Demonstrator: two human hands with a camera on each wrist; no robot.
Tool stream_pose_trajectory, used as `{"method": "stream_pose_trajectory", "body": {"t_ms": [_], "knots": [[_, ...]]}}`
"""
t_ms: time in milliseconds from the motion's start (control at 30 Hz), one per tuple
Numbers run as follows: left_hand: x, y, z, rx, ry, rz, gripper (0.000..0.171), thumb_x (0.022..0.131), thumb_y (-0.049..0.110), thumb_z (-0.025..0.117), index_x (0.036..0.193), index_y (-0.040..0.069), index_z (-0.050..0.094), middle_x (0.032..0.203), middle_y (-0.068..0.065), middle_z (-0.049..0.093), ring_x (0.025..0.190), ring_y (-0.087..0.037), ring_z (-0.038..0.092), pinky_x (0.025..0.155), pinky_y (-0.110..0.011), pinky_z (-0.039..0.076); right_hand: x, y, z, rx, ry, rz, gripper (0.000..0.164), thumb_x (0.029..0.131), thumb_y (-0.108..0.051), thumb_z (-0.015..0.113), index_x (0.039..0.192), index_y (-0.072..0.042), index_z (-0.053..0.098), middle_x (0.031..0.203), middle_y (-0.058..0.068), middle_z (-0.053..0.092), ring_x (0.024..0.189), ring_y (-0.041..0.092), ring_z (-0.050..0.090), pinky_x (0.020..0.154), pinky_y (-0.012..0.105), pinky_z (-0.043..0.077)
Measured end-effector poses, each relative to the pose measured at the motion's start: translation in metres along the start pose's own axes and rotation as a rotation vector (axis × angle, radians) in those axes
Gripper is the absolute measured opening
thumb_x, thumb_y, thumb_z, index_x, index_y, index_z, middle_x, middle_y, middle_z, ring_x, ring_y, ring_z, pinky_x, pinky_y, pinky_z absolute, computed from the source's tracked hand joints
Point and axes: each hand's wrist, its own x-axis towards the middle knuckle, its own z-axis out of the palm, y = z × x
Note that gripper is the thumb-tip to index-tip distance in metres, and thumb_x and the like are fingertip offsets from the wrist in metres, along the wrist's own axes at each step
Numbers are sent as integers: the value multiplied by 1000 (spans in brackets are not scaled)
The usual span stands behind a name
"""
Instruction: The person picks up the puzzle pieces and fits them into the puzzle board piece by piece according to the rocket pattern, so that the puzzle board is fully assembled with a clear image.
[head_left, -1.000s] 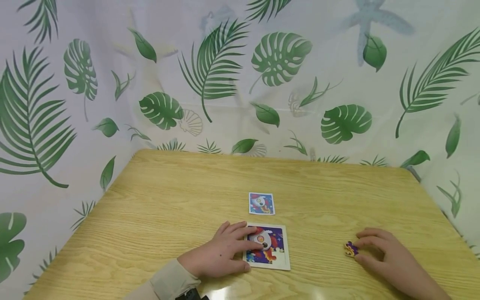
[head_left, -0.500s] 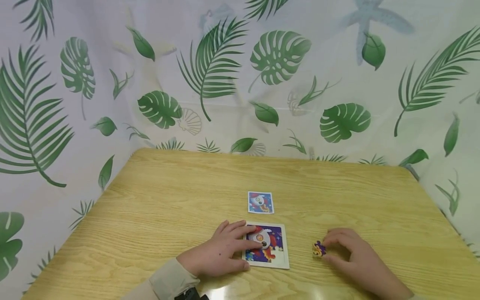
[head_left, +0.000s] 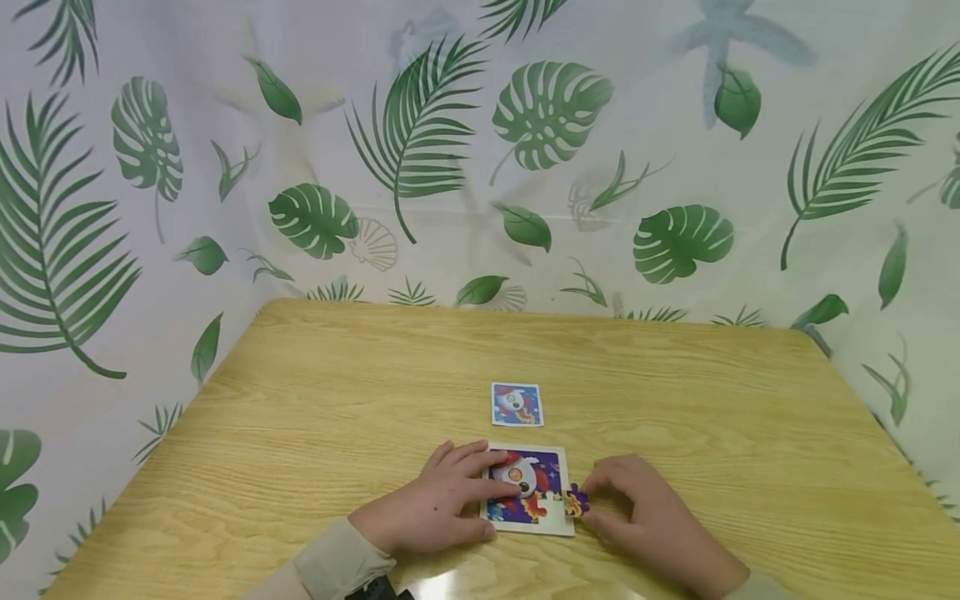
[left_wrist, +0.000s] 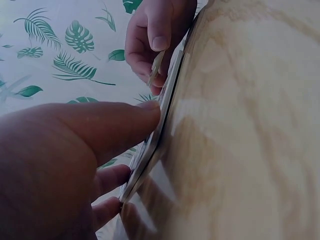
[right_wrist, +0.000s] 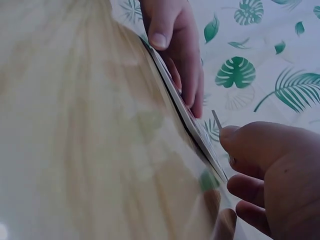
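Note:
A square jigsaw puzzle in a white tray (head_left: 555,523) lies on the table, showing a cartoon character on purple. Its lower right corner is a bare white patch. My left hand (head_left: 438,507) rests over the tray's left side with fingers spread flat across the picture and the thumb at the near edge. My right hand (head_left: 648,521) pinches a purple and orange jigsaw piece (head_left: 576,502) between thumb and fingers, overlapping the tray's right rim in the head view. From the right wrist view, the jigsaw piece (right_wrist: 216,120) appears edge-on and raised above the tray.
A small printed picture card (head_left: 517,405) with the same character lies just beyond the tray. The wooden table (head_left: 360,375) backs onto a leaf-patterned curtain (head_left: 442,250). Part of a dark wrist strap (head_left: 375,588) shows at my left sleeve.
My right hand has carried the jigsaw piece leftwards over the table to the tray's right edge. My left hand has stayed on the puzzle.

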Motion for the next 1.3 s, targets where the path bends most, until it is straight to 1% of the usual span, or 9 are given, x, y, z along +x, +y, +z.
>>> {"method": "stream_pose_trajectory", "body": {"t_ms": [200, 433, 633, 800, 900, 933, 1100, 1200, 1300], "knots": [[-2, 1, -2, 21, 10, 10, 54, 99, 46, 58, 151, 37, 49, 166, 7, 22, 153, -29, 13, 117, -66, 7, 8, -11, 11, 11, -34, 5, 19, 85, -43, 81, 98, -39, 67, 123, -13, 55, 119, 14, 47, 104, 53, 42], [-3, 2, -4, 13, 9, -1, 53, 99, 46, 59, 150, 38, 49, 166, 9, 21, 153, -28, 12, 117, -66, 6, 12, -19, 15, -40, -66, -2, 21, 84, -45, 81, 93, -40, 63, 124, -13, 54, 120, 17, 46, 105, 53, 40], [-3, 7, -4, 38, 24, -28, 55, 96, 46, 63, 149, 37, 50, 166, 6, 23, 153, -32, 12, 117, -66, 7, 14, -20, 17, -68, -66, 0, 21, 84, -50, 80, 94, -40, 65, 124, -12, 54, 118, 16, 47, 104, 52, 42], [-2, 15, -3, 45, 32, -33, 55, 97, 45, 63, 149, 36, 51, 166, 3, 22, 153, -34, 9, 117, -66, 10, 12, -18, 16, -101, -59, -23, 21, 83, -46, 82, 99, -41, 69, 124, -12, 53, 117, 16, 47, 102, 51, 43], [1, 22, -1, 66, 31, -5, 55, 98, 46, 61, 151, 40, 47, 167, -1, 20, 153, -34, 9, 117, -65, 15, 11, -16, 15, -117, -44, -54, 23, 82, -41, 83, 101, -40, 70, 124, -12, 53, 117, 15, 47, 101, 50, 44], [2, 24, 0, 81, 29, 16, 56, 99, 47, 60, 152, 41, 45, 167, -3, 20, 153, -35, 9, 116, -66, 17, 11, -15, 15, -120, -39, -64, 23, 82, -40, 84, 101, -40, 70, 124, -11, 54, 116, 14, 47, 100, 50, 44], [4, 33, 8, 89, -36, 102, 60, 98, 55, 58, 154, 47, 38, 168, -3, 14, 154, -32, 3, 114, -69, 17, 8, -13, 14, -124, -35, -85, 25, 83, -39, 83, 105, -39, 71, 125, -10, 54, 116, 14, 47, 99, 51, 45], [5, 35, 12, 85, -70, 108, 61, 98, 59, 55, 154, 49, 36, 169, 0, 11, 154, -31, -1, 113, -71, 16, 6, -13, 13, -129, -47, -83, 31, 83, -40, 82, 112, -38, 73, 128, -8, 54, 119, 17, 47, 100, 53, 44], [4, 33, 13, 94, -78, 94, 60, 98, 58, 55, 154, 49, 36, 169, 1, 9, 154, -31, -2, 114, -71, 15, 7, -14, 13, -126, -76, -87, 36, 85, -44, 80, 119, -38, 72, 133, -5, 54, 123, 20, 47, 101, 56, 43]]}}
